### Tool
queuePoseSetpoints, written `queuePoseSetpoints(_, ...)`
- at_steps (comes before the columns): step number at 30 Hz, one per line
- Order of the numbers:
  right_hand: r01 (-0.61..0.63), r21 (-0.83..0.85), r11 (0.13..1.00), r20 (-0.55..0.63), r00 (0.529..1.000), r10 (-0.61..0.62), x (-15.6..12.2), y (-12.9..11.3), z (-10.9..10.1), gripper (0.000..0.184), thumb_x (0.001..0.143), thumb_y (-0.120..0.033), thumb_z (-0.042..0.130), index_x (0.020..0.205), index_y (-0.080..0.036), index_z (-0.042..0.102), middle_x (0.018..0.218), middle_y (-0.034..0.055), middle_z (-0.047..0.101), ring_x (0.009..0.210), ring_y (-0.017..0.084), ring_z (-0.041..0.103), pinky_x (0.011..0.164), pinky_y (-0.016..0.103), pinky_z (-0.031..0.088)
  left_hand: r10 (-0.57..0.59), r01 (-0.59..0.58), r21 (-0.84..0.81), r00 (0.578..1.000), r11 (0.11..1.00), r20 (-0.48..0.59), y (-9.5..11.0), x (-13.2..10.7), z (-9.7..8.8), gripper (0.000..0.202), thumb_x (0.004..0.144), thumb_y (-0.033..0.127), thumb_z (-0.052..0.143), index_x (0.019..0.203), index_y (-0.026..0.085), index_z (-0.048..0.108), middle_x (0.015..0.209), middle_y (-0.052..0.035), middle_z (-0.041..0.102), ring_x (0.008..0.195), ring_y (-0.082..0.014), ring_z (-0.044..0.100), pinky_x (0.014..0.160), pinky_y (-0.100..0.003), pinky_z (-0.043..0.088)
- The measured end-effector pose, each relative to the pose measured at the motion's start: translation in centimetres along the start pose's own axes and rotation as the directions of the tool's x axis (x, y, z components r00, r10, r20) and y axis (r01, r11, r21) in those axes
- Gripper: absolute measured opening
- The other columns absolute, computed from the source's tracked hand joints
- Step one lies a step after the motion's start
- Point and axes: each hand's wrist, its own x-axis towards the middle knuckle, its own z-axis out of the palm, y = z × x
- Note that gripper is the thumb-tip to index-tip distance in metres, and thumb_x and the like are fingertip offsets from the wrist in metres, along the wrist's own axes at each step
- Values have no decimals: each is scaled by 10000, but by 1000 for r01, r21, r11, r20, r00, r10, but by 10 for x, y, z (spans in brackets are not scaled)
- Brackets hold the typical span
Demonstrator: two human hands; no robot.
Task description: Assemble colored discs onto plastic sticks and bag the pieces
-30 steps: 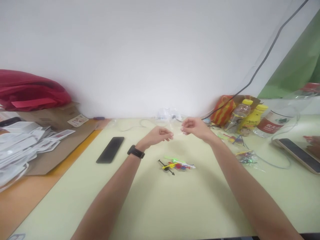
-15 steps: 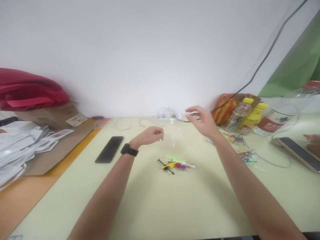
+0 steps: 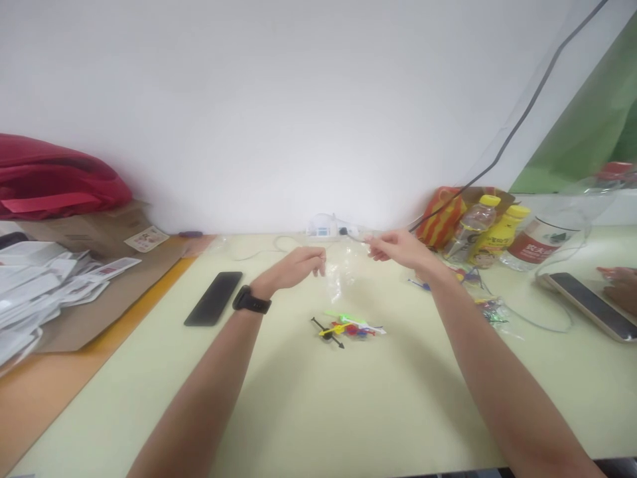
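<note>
A clear plastic bag [image 3: 341, 273] hangs between my two hands, above the table. My left hand [image 3: 296, 267], with a black watch at the wrist, pinches the bag's left side. On the other side my right hand [image 3: 401, 249] has its fingertips pressed together at the bag's right edge. Below the bag, nearer to me, a small pile of coloured plastic pieces with arrow-shaped tips [image 3: 350, 327] lies on the table, in black, yellow, green, red, white and blue. The bag is so transparent that its outline is hard to follow.
To the left lie a black phone [image 3: 213, 299] and a heap of white packets [image 3: 50, 292]. On the right stand bottles [image 3: 500, 236], bagged coloured pieces [image 3: 490, 310] and another phone [image 3: 592, 305] beside another person's hand [image 3: 622, 287]. A power strip [image 3: 323, 227] sits by the wall.
My right hand has come down and its spread fingers have closed at the bag's edge. My left hand stays nearly in place. The bag shows more plainly between them.
</note>
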Motion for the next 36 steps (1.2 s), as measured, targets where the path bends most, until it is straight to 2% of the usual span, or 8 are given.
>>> queuePoseSetpoints(3, 24, -83, 996, 30, 999, -21, -4, -2, -4, 546, 838, -729, 641, 856, -208, 802, 1004, 90, 793, 1030, 303, 701, 875, 391, 542, -10, 10, -34, 1000, 999, -2, 4, -1, 0, 253, 924, 284, 420, 761, 208, 597, 861, -30, 700, 842, -206, 633, 794, -336, 484)
queuePoseSetpoints(8, 78, 147, 986, 203, 973, -108, -9, -11, -3, 463, 844, -622, 712, 1077, -232, 801, 1139, 70, 780, 1146, 290, 671, 994, 408, 523, -1, 1, -36, 1000, 999, 19, 9, -1, 2, 226, 931, 307, 457, 763, 211, 573, 844, -20, 690, 840, -200, 642, 790, -331, 494)
queuePoseSetpoints(14, -79, 334, 939, 490, 866, -102, -7, 1, -1, 479, 885, -589, 707, 1149, -195, 776, 1225, 126, 755, 1126, 288, 714, 1065, 472, 524, 47, -47, 47, 999, 998, -3, 7, 2, 4, 233, 902, 418, 623, 944, 212, 723, 956, -51, 745, 855, -194, 668, 748, -305, 515)
queuePoseSetpoints(19, -111, 453, 885, 471, 872, -132, 2, 12, -1, 451, 945, -586, 623, 1205, -240, 751, 1353, 96, 696, 1230, 289, 668, 1088, 471, 514, -7, 8, 11, 995, 1000, -100, -1, 3, -2, 384, 878, 475, 691, 1148, 212, 764, 942, -72, 776, 849, -211, 706, 726, -307, 543)
queuePoseSetpoints(22, -118, 477, 871, 456, 880, -131, 5, 14, -2, 462, 949, -589, 609, 1229, -246, 738, 1345, 99, 700, 1236, 292, 665, 1081, 470, 513, -43, 40, -24, 983, 999, -178, -7, 2, -6, 419, 851, 484, 733, 1163, 206, 773, 961, -84, 792, 872, -232, 730, 755, -330, 567)
queuePoseSetpoints(29, -87, 430, 899, 612, 759, -220, -3, 11, 3, 535, 914, -536, 694, 1355, -237, 653, 1406, 129, 655, 1314, 297, 605, 1128, 495, 444, -47, 8, -194, 979, 981, -199, -7, 2, -5, 378, 848, 428, 757, 1143, 194, 783, 1039, -112, 802, 1026, -279, 747, 944, -419, 579)
queuePoseSetpoints(32, -136, 463, 876, 679, 690, -251, -3, 10, 9, 654, 889, -632, 666, 1424, -265, 588, 1439, 120, 631, 1351, 296, 574, 1137, 493, 417, -37, -5, -224, 982, 975, -187, -6, 3, -3, 366, 856, 404, 753, 1147, 183, 776, 1046, -118, 802, 1037, -283, 747, 973, -435, 570)
queuePoseSetpoints(36, -266, 535, 802, 683, 695, -226, 1, 13, 14, 748, 916, -758, 480, 1490, -278, 507, 1443, 111, 630, 1368, 302, 559, 1142, 506, 398, -29, -13, -121, 942, 993, -335, -4, 5, -2, 404, 889, 439, 711, 1199, 179, 734, 1123, -128, 782, 1052, -279, 733, 950, -427, 569)
